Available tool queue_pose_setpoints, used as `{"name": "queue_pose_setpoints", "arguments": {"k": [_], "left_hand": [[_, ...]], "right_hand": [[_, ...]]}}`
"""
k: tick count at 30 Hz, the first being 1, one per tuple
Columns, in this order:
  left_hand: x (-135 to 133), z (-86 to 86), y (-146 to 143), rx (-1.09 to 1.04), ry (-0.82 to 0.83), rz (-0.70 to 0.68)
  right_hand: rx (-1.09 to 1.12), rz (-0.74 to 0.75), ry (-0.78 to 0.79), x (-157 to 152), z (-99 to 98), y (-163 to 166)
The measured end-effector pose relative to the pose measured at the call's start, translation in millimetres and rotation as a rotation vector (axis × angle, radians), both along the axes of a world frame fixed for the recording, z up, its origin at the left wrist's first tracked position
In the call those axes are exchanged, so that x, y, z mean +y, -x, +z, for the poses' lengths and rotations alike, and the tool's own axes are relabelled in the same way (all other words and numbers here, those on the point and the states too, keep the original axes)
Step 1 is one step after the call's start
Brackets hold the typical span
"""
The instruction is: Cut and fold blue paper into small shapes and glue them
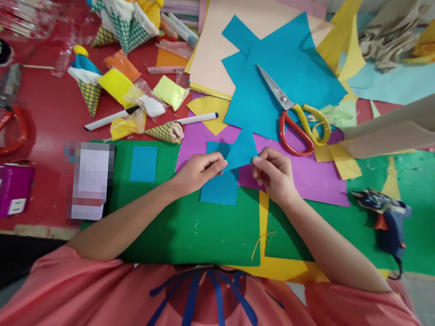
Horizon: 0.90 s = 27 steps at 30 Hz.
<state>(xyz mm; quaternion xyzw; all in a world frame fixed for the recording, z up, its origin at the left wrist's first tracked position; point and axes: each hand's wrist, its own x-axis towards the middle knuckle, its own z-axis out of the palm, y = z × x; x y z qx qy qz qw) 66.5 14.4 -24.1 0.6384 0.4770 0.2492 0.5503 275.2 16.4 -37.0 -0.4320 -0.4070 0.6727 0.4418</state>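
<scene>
Shears (8, 96) lie at the far left of the red counter (54, 182), with a purple box (7, 192) nearer the person. Next comes a blue card (143, 164), flat on the green mat (161, 233), with a paper cone (166, 132) and pens beyond it. Then the left hand (200, 174) reaches in, its fingers clamped on the near left corner of a blue triangle (243, 152). That triangle sits between the two hands, above a blue sheet (219, 190) that lies partly on purple paper (312, 181). Its tip points away from the person, and its near edge runs from hand to hand, rising slightly to the right. Neither hand is nearer: each is at a corner. The right hand (277, 174) has thumb and fingers together on the right corner, though the pinch is partly hidden. Just beyond that hand lie scissors (288, 106), handles towards it, blades pointing away and left over big blue paper (239, 105). Farther right are a pale roll (400, 125) and, nearer, a glue gun (389, 218), nozzle to the left.
</scene>
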Motion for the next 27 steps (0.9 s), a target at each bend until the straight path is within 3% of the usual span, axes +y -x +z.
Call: {"name": "queue_pose_setpoints", "arguments": {"k": [20,27], "left_hand": [[-1.3,1.6,0.7,0.061,-0.123,0.003],[-2.7,0.5,1.5,-0.058,-0.139,0.106]], "right_hand": [[0.003,-0.018,-0.016,0.6,0.6,-0.2],[-0.032,0.243,0.001,-1.5,9.8,-1.9]]}}
